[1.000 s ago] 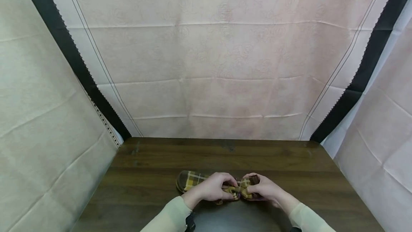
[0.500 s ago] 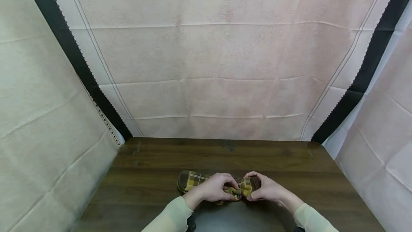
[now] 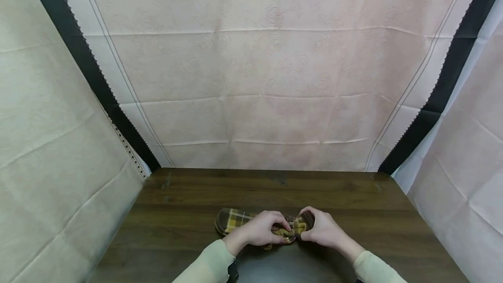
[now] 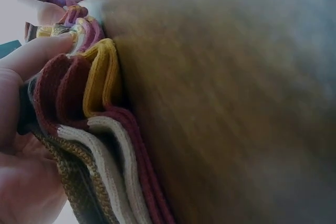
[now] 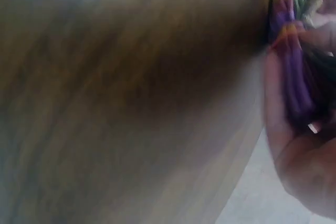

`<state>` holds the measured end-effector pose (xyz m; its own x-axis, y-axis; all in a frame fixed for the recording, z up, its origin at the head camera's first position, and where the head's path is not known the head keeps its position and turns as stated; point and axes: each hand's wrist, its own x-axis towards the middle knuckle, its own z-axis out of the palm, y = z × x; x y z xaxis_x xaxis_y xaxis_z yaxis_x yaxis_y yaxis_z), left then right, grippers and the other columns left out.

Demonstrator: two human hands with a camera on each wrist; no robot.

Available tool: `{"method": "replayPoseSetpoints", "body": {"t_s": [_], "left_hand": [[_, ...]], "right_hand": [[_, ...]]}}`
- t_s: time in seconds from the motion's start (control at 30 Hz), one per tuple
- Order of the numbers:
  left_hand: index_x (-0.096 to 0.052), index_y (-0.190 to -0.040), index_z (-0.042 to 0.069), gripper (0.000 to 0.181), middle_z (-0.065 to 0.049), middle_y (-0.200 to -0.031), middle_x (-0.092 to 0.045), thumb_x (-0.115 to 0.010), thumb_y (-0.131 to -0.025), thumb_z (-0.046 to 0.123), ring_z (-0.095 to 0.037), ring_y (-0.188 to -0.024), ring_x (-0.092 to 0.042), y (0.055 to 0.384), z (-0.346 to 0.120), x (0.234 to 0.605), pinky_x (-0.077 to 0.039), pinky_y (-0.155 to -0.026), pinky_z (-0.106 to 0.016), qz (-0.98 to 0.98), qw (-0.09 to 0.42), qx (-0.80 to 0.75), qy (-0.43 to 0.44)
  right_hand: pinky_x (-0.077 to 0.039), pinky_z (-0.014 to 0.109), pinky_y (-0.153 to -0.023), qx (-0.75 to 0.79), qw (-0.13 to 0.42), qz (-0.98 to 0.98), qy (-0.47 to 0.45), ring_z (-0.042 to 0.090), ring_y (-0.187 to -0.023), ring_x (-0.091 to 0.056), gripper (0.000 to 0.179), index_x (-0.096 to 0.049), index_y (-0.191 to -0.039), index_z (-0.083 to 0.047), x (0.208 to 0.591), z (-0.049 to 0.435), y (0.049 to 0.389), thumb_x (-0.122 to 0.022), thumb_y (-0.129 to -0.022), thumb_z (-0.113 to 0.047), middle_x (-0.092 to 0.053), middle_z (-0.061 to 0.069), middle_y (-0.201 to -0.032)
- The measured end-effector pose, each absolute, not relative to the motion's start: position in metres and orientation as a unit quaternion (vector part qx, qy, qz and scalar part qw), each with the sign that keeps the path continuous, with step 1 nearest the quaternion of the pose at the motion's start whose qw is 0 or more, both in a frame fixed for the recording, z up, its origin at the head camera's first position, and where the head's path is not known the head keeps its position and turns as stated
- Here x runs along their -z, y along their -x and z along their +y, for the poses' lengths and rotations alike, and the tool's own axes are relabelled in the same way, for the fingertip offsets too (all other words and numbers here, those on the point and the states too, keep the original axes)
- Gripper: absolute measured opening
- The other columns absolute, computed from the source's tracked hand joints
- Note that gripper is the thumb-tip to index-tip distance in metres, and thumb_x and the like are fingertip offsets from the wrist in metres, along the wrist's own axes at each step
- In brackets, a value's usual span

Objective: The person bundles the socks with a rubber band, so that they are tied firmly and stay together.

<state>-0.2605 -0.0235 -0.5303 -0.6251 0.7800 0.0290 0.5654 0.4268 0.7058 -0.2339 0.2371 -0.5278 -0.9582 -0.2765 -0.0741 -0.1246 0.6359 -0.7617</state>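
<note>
A pair of plaid knit socks (image 3: 239, 219) in yellow, brown and white lies across the table close to the person, its dark rounded toe end at the left. My left hand (image 3: 263, 229) pinches the socks near the middle, thumb and fingers bunching the cloth. In the left wrist view the stacked sock edges (image 4: 100, 82) show in dark red, mustard and cream. At the right end, my right hand (image 3: 323, 229) grips the rolled part between thumb and fingers. Purple folds of the socks (image 5: 296, 77) show inside that hand in the right wrist view. The palms hide much of the cloth.
A dark wooden table (image 3: 188, 191) spreads under the hands. Pale creased cloth (image 3: 267, 77) hangs behind it and at both sides, with black strips (image 3: 129, 130) at the corners. A black wrist strap (image 3: 232, 270) sits below the left sleeve.
My right hand has loosened and re-gripped the right end of the socks, its fingers now further over the rolled top. The left hand stays in place.
</note>
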Motion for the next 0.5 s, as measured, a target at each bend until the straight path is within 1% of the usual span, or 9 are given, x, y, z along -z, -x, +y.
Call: {"method": "replayPoseSetpoints", "body": {"t_s": [0.1, 0.2, 0.3, 0.43, 0.5], "left_hand": [[-0.079, -0.12, 0.022, 0.022, 0.014, -0.119, -0.066, -0.08, -0.099, 0.016, 0.001, -0.109, -0.062, 0.2613, -0.0243, 0.5297, -0.055, -0.091, -0.02, 0.834, 0.152, -0.339, -0.407], [-0.079, -0.12, 0.023, 0.022, 0.015, -0.119, -0.066, -0.08, -0.099, 0.017, 0.002, -0.105, -0.062, 0.2623, -0.0247, 0.5295, -0.054, -0.089, -0.02, 0.839, 0.145, -0.325, -0.412], [-0.079, -0.12, 0.024, 0.022, 0.014, -0.12, -0.066, -0.08, -0.098, 0.018, 0.002, -0.102, -0.061, 0.2632, -0.0239, 0.5298, -0.054, -0.088, -0.02, 0.842, 0.137, -0.312, -0.419], [-0.079, -0.12, 0.024, 0.023, 0.014, -0.121, -0.066, -0.08, -0.098, 0.018, 0.001, -0.101, -0.061, 0.2637, -0.022, 0.5305, -0.053, -0.087, -0.02, 0.844, 0.132, -0.3, -0.424], [-0.079, -0.122, 0.025, 0.024, 0.013, -0.122, -0.066, -0.079, -0.098, 0.018, 0.001, -0.101, -0.061, 0.2634, -0.0213, 0.531, -0.053, -0.088, -0.02, 0.845, 0.134, -0.295, -0.426]], "right_hand": [[-0.052, 0.037, -0.073, 0.367, 0.072, 0.916, 0.147, 0.017, -0.084, -0.061, 0.054, -0.07, -0.122, -0.018, 0.527, 0.2382, 0.236, -0.092, -0.073, -0.019, -0.07, -0.002, -0.098], [-0.053, 0.04, -0.077, 0.354, 0.071, 0.917, 0.17, 0.018, -0.09, -0.063, 0.055, -0.072, -0.124, -0.019, 0.5262, 0.237, 0.2374, -0.095, -0.074, -0.024, -0.071, -0.003, -0.103], [-0.055, 0.044, -0.082, 0.335, 0.068, 0.922, 0.18, 0.019, -0.098, -0.065, 0.058, -0.073, -0.124, -0.021, 0.5246, 0.2343, 0.2382, -0.097, -0.073, -0.034, -0.072, -0.003, -0.11], [-0.057, 0.05, -0.082, 0.299, 0.059, 0.937, 0.168, 0.024, -0.105, -0.066, 0.06, -0.074, -0.12, -0.026, 0.5221, 0.2312, 0.2386, -0.098, -0.07, -0.047, -0.07, -0.001, -0.117], [-0.057, 0.051, -0.08, 0.285, 0.059, 0.943, 0.159, 0.025, -0.105, -0.066, 0.06, -0.074, -0.119, -0.028, 0.5211, 0.231, 0.238, -0.099, -0.069, -0.049, -0.069, 0.001, -0.117]]}}
